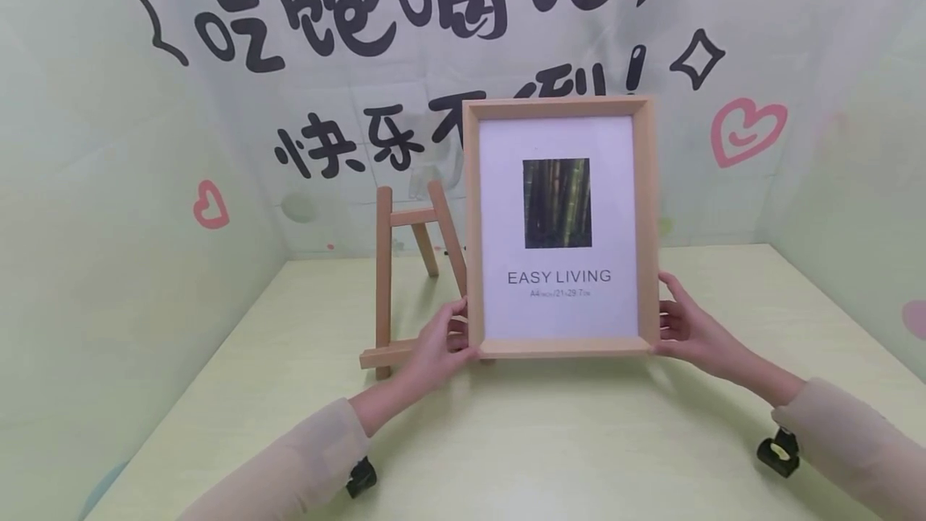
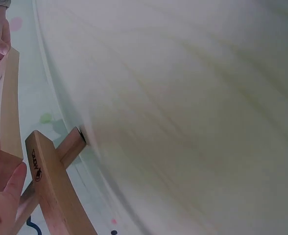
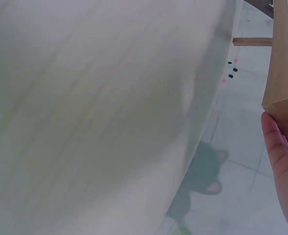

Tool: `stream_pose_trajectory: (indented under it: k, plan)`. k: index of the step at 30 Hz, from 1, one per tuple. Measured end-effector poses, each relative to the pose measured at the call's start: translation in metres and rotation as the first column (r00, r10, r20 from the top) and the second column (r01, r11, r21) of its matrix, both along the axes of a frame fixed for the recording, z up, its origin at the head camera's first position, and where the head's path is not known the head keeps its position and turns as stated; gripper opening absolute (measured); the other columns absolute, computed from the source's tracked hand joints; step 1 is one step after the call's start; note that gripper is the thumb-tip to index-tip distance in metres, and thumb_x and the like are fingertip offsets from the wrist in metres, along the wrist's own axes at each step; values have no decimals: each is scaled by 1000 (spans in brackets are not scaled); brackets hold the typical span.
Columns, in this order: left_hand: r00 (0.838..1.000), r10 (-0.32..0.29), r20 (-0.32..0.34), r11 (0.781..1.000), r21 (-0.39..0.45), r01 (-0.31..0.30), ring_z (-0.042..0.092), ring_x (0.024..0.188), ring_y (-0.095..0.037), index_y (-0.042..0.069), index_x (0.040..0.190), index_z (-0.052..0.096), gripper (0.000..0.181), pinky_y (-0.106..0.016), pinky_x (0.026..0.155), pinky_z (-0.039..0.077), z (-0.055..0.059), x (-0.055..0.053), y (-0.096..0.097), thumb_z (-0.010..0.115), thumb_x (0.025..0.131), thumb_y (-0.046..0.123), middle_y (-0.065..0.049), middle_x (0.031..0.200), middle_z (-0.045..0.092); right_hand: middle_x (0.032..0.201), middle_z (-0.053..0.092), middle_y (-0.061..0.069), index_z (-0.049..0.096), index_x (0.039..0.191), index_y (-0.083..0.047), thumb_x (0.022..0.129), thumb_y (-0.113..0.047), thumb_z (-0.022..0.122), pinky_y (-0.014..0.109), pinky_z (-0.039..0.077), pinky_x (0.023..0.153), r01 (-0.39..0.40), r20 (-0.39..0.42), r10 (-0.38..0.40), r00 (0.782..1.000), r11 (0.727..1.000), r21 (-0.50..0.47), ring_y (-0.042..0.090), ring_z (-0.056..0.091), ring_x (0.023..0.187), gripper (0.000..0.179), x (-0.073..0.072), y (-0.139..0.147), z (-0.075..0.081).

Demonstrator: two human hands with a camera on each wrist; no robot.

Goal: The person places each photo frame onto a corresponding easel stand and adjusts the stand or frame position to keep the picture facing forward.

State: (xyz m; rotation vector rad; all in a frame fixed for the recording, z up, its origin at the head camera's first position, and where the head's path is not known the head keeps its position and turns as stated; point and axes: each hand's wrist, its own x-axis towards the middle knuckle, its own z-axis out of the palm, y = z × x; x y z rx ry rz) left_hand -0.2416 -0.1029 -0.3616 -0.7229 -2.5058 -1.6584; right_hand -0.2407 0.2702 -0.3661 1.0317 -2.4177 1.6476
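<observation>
The left hand (image 1: 437, 344) and the right hand (image 1: 694, 336) are pinching the frame (image 1: 560, 227) near its two lower corners, fingers curling along the sides, a hold that is probably keeping the weight even and leaving the printed front uncovered. The frame is hovering nearly upright over the tabletop (image 1: 564, 441), facing the person, just right of the easel (image 1: 384, 280) and covering part of its right leg in the head view. The easel is standing with its ledge (image 1: 387, 355) toward the person, presumably so that it is staying within easy reach. The left hand is crossing in front of the ledge and, together with the frame, hiding much of its right part, so whether frame and easel are touching is hard to tell. Behind them a lettered backdrop (image 1: 329, 207) is hanging, and black mounts (image 1: 778, 454) are showing below the sleeves (image 1: 289, 461)
</observation>
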Motion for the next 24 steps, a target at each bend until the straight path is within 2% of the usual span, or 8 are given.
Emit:
stream_pose_trajectory:
  k: [8, 15, 24]
  plan:
    - [998, 13, -62, 1000, 18, -12, 55, 99, -31, -7, 133, 31, 72, -24, 81, 55, 2, 0, -9, 66, 71, -16, -21, 121, 47, 113, 40, 41, 1, 143, -3, 77, 14, 62, 14, 52, 78, -8, -26, 8, 1000, 1000, -21, 0, 58, 93, 92, -7, -10, 0]
    - [999, 37, -33, 999, 29, -36, 55, 100, -31, -7, 133, 32, 71, -23, 80, 55, 3, -3, -18, 66, 72, -17, -21, 120, 48, 110, 42, 43, 1, 142, 1, 78, 12, 63, 14, 52, 78, -3, -35, 2, 999, 1000, -29, 0, 58, 92, 90, -11, -20, 2]
    - [998, 51, -46, 999, 16, -51, 55, 100, -33, -9, 131, 33, 67, -26, 81, 55, 2, -4, -30, 66, 73, -15, -23, 118, 48, 112, 43, 43, 1, 141, 3, 77, 10, 65, 12, 51, 79, 16, -40, -16, 999, 1000, -7, -3, 56, 94, 91, -16, -30, 1]
